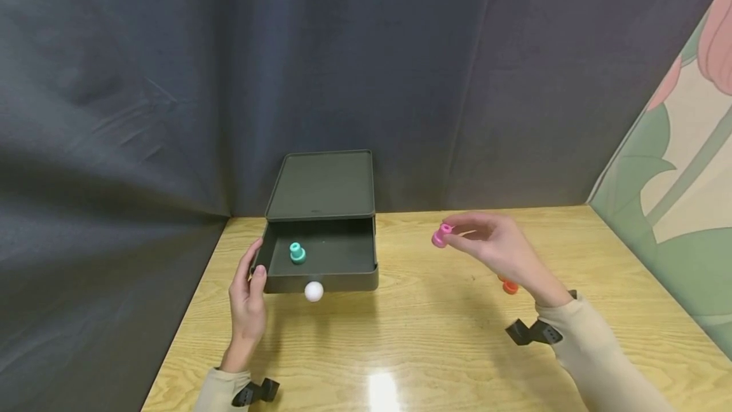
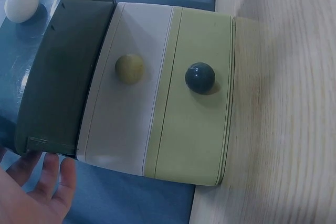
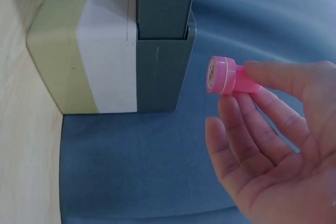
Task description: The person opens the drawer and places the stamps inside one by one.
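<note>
Pinching the pink stamp (image 3: 224, 76) by its stem, the right hand (image 1: 503, 250) leaves the printed end free.
Left hand (image 1: 248, 304), fingers relaxed, touches the drawer (image 1: 345, 282), likely steadying it near the worktop's (image 1: 434, 342) back-left corner.

My right grip (image 1: 497, 243) has open air leftward to the drawer (image 1: 343, 256). The cabinet top (image 1: 323, 184) overhangs its back; a teal stamp (image 1: 297, 254) stands inside.

I could read no lettering; the print (image 3: 211, 74) on my pink stamp (image 3: 229, 76), right of the drawer box (image 1: 323, 186), was illegible.
</note>
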Demonstrator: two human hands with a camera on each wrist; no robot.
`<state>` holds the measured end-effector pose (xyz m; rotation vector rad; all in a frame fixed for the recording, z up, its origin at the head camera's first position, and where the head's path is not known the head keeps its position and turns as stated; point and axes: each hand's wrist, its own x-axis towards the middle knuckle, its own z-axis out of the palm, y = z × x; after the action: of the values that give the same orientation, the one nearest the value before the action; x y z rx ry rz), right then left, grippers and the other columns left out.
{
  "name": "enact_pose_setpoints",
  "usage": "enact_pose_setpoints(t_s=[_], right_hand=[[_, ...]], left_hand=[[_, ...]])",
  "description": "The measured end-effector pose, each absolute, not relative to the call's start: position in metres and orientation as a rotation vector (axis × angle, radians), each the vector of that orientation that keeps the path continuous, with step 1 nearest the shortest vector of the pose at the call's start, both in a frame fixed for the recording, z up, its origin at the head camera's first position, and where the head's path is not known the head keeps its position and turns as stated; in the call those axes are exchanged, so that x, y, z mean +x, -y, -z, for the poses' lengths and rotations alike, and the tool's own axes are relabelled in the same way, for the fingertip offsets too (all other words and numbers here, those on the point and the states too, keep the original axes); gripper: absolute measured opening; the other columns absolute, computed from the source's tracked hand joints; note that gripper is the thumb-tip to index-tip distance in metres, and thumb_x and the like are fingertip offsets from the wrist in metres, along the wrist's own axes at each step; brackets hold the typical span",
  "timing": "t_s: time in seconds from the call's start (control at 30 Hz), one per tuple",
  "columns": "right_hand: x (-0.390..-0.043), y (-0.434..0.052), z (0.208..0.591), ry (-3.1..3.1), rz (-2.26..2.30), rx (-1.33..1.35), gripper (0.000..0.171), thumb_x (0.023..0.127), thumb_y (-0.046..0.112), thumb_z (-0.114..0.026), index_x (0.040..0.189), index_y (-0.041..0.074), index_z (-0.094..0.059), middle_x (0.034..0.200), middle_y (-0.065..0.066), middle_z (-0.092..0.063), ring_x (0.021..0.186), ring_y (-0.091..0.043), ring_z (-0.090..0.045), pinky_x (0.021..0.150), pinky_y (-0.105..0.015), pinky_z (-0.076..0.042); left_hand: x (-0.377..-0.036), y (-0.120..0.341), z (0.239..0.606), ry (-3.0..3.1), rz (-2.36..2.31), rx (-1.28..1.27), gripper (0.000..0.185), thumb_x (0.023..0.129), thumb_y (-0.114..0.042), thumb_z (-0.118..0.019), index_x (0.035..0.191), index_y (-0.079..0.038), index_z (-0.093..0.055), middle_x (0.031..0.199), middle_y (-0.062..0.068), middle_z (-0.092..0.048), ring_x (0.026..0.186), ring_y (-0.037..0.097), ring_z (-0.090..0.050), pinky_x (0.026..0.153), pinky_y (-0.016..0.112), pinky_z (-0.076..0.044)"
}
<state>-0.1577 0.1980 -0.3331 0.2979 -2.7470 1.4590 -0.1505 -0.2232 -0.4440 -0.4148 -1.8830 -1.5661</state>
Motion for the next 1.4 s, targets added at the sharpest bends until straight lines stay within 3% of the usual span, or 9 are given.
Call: enact_pose_setpoints(t_s=[0.23, 0.67, 0.87, 1.2, 1.4], right_hand=[[-0.166, -0.186, 0.328, 2.738, -1.416, 0.352, 0.033, 0.094, 0.040, -0.083, 0.120, 0.019, -0.079, 0.112, 0.001, -0.081, 0.094, -0.015, -0.079, 0.086, -0.031, -0.060], [-0.180, -0.145, 0.310, 2.645, -1.570, 0.618, 0.028, 0.094, 0.018, -0.082, 0.121, 0.010, -0.078, 0.106, -0.003, -0.082, 0.096, -0.019, -0.079, 0.084, -0.026, -0.062], [-0.188, -0.127, 0.306, 2.620, -1.604, 0.690, 0.027, 0.093, 0.014, -0.082, 0.119, 0.008, -0.079, 0.106, -0.007, -0.082, 0.095, -0.020, -0.079, 0.083, -0.026, -0.062], [-0.195, -0.099, 0.300, 2.631, -1.506, 0.842, 0.018, 0.092, 0.016, -0.085, 0.109, 0.013, -0.082, 0.099, 0.000, -0.082, 0.087, -0.013, -0.077, 0.076, -0.027, -0.061], [-0.202, -0.083, 0.295, 2.676, -1.418, 0.898, 0.018, 0.093, 0.015, -0.083, 0.110, 0.010, -0.082, 0.100, -0.001, -0.083, 0.089, -0.012, -0.078, 0.082, -0.028, -0.063]], left_hand=[[-0.152, 0.224, 0.445, 1.884, 1.600, -0.416, 0.045, 0.108, 0.002, -0.043, 0.152, 0.007, -0.051, 0.150, -0.013, -0.059, 0.134, 0.000, -0.057, 0.110, 0.012, -0.043], [-0.151, 0.224, 0.447, 1.900, 1.628, -0.369, 0.045, 0.109, 0.001, -0.042, 0.153, 0.006, -0.051, 0.149, -0.014, -0.060, 0.131, 0.000, -0.059, 0.107, 0.013, -0.045], [-0.153, 0.221, 0.445, 1.892, 1.631, -0.388, 0.045, 0.109, 0.002, -0.042, 0.153, 0.007, -0.051, 0.149, -0.014, -0.060, 0.130, 0.000, -0.060, 0.105, 0.012, -0.046], [-0.152, 0.219, 0.445, 1.885, 1.624, -0.415, 0.046, 0.109, 0.002, -0.041, 0.153, 0.006, -0.050, 0.148, -0.014, -0.060, 0.132, 0.000, -0.059, 0.107, 0.011, -0.044], [-0.152, 0.219, 0.444, 1.883, 1.618, -0.418, 0.046, 0.109, 0.002, -0.041, 0.154, 0.007, -0.050, 0.148, -0.014, -0.059, 0.131, 0.000, -0.058, 0.107, 0.011, -0.045]])
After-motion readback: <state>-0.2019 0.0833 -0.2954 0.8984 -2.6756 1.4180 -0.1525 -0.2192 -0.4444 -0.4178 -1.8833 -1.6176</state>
